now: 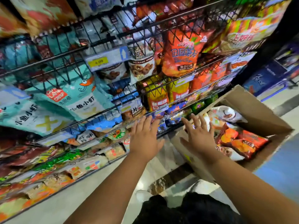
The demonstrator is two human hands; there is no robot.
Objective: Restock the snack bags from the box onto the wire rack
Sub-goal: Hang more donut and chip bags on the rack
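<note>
You are holding your left grip (144, 138) and right grip (199, 136) out, fingers spread apart, clasping nothing. The snack bags (242, 142) are lying in the box (252, 102), just right of your right grip, beside the wire rack (61, 55).

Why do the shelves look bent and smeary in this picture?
Head view: the wide-angle lens bows the rack wires; the edges and price tag are blurred, while the left hand, right hand and box look sharper.
</note>
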